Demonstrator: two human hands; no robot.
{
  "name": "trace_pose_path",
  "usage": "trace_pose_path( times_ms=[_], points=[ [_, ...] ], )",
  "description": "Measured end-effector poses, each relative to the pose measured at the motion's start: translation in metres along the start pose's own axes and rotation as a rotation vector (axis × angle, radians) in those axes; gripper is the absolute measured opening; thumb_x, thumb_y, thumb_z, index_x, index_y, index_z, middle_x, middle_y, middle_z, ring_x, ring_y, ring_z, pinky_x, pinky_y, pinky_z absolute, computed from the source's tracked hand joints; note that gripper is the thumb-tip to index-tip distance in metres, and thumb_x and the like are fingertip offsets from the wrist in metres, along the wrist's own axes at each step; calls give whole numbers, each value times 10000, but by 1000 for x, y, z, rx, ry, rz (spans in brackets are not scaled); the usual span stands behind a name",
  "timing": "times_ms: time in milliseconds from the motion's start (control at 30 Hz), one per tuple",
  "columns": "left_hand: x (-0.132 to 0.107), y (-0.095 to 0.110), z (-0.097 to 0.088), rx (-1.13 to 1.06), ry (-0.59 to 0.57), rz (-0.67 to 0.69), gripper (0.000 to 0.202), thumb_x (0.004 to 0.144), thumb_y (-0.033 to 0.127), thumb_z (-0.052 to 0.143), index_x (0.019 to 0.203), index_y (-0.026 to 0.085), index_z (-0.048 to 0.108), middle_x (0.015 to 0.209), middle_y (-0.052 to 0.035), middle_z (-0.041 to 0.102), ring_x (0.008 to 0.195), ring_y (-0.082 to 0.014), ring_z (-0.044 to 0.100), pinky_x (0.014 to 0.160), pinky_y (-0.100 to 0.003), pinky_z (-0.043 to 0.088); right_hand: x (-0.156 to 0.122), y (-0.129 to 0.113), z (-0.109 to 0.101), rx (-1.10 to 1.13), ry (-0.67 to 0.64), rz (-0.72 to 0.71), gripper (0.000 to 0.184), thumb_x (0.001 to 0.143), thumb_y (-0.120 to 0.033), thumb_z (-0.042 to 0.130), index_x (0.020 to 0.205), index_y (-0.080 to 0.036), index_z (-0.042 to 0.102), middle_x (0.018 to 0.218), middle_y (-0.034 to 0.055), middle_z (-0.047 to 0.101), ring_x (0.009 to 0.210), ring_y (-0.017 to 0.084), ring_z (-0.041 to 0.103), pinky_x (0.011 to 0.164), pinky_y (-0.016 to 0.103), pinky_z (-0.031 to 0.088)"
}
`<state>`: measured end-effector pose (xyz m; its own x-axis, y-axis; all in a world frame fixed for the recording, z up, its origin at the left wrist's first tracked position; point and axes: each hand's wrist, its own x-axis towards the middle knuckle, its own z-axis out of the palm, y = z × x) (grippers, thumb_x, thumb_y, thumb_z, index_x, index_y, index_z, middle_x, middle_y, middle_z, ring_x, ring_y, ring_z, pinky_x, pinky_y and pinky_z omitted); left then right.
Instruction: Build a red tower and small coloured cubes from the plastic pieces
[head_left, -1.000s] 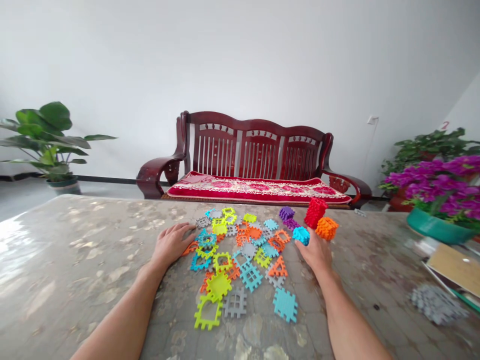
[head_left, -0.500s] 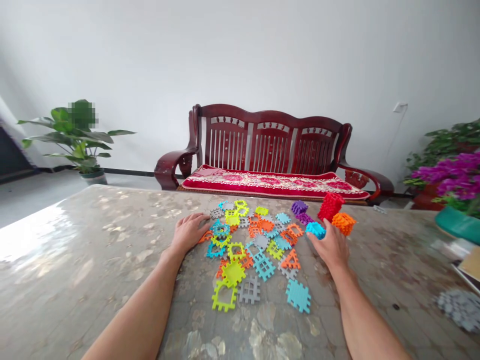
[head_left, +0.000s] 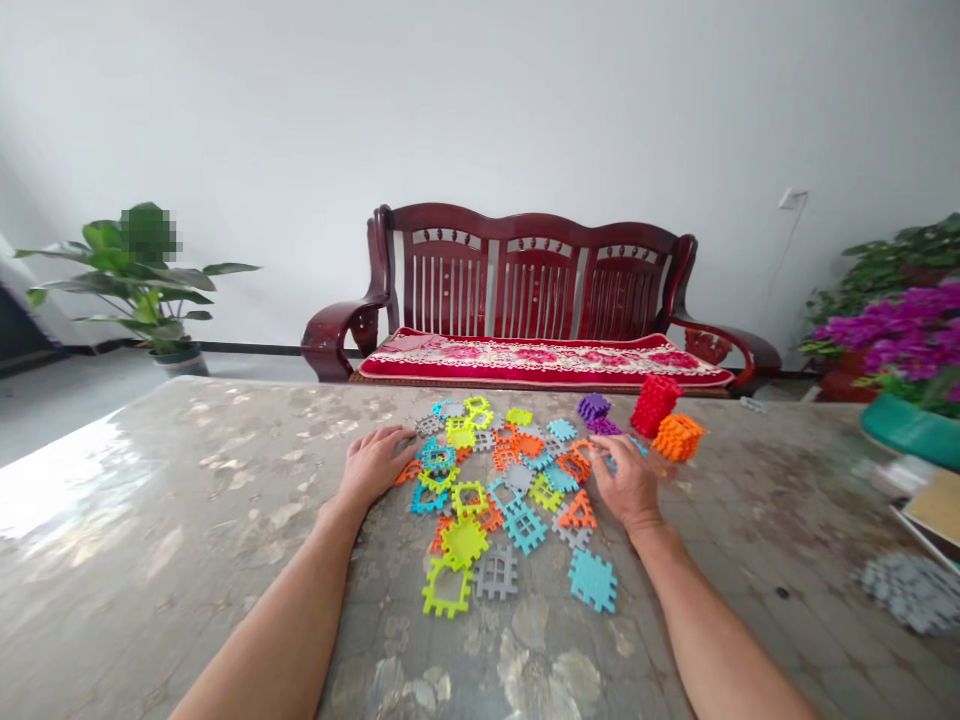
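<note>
My left hand (head_left: 375, 463) lies flat on the table at the left edge of a spread of toothed plastic building tiles, beside an orange tile (head_left: 407, 473). My right hand (head_left: 625, 482) hovers low at the right side of the spread, fingers apart, its fingertips at an orange window tile (head_left: 582, 448). Whether they touch that tile I cannot tell. Behind this hand, a blue stack (head_left: 638, 445) is mostly hidden. The spread holds lime frames (head_left: 447, 587), grey window tiles (head_left: 496, 573), teal tiles (head_left: 592, 579) and an orange triangle (head_left: 577, 510).
Beyond my right hand stand a red stack (head_left: 655, 404), an orange stack (head_left: 679, 437) and purple tiles (head_left: 593, 407). Grey tiles (head_left: 909, 592) are heaped at the right. A teal flower pot (head_left: 904, 438) stands on the table's right side; a wooden bench (head_left: 439, 215) is behind.
My right hand has moved left, from the blue stack to the orange window tile, and now covers most of that stack. My left hand has stayed in place. The view has shifted slightly.
</note>
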<state>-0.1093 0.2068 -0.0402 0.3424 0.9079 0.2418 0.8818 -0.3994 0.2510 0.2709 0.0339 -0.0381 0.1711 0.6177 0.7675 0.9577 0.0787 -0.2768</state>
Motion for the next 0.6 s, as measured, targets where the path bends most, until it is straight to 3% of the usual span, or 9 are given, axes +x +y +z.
trace_pose_path(
  times_ms=[200,600],
  points=[
    [-2,3,-3,16,-10,-2,399,909,496,451,1232,348,634,1381,-10,589,1288,-230,508,1086,-419,341,-2,-13,5,10,-162,-8,201,896,-270,523,1007,-211,680,990,60,687,961,207,616,881,334,469],
    [0,1,1,32,0,2,405,921,495,432,1236,342,634,1385,-7,588,1291,-232,507,1099,-418,329,4,-40,8,136,-300,-78,216,813,-264,628,1014,-249,707,1111,49,695,1047,229,579,952,411,419]
  ],
)
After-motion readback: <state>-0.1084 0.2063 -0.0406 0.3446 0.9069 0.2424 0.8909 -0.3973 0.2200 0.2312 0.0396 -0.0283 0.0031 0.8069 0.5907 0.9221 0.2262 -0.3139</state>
